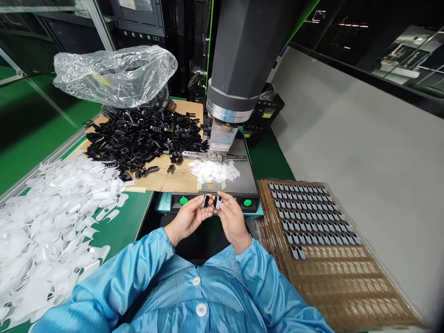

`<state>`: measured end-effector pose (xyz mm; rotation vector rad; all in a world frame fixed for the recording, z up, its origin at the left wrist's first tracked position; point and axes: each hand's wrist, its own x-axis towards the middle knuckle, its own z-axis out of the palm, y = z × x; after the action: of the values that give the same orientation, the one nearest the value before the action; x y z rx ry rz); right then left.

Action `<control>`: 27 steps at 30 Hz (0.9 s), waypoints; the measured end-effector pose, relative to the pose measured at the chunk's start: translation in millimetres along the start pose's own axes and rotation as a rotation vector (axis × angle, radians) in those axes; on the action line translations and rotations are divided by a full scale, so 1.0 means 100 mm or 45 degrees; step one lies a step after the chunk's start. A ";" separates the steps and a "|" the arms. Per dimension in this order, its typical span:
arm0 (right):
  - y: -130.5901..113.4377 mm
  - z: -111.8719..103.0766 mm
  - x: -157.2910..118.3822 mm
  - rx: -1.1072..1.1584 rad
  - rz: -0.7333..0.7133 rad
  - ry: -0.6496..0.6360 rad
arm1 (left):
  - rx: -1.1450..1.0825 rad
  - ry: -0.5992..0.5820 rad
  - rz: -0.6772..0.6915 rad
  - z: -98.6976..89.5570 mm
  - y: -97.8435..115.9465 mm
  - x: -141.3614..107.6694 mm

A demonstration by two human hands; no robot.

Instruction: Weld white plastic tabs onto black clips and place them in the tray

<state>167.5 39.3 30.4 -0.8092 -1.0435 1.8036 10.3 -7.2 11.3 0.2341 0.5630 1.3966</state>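
My left hand pinches a small black-and-white plastic part between thumb and fingers. A similar black-and-white part is gripped in the fingertips of my right hand. Both hands are close together in front of the machine's base, between two green buttons, the left one and the right one. Just beyond them lies a small heap of white plastic pieces on the machine's plate, below its press head. To the far left is a pile of black plastic parts on cardboard.
A large heap of white plastic pieces covers the green table at left. A clear plastic bag stands behind the black parts. Stacked trays at right carry rows of finished-looking parts in the far half. A grey machine column rises ahead.
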 end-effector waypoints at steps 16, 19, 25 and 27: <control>0.11 -0.07 -0.02 0.112 0.020 0.004 | 0.233 -0.004 -0.010 -0.03 -0.09 -0.07; 0.12 -0.10 -0.04 0.095 0.000 0.019 | 0.278 0.001 -0.023 -0.02 -0.10 -0.09; 0.21 -0.17 -0.06 -0.088 -0.059 0.016 | 0.354 0.041 -0.035 -0.01 -0.12 -0.11; 0.23 -0.18 -0.11 -0.285 -0.135 0.011 | 0.380 0.091 -0.024 0.00 -0.14 -0.12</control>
<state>178.4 29.1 3.2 -0.8763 -1.2748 1.6118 21.4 -21.7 7.4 0.4183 0.8319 1.3032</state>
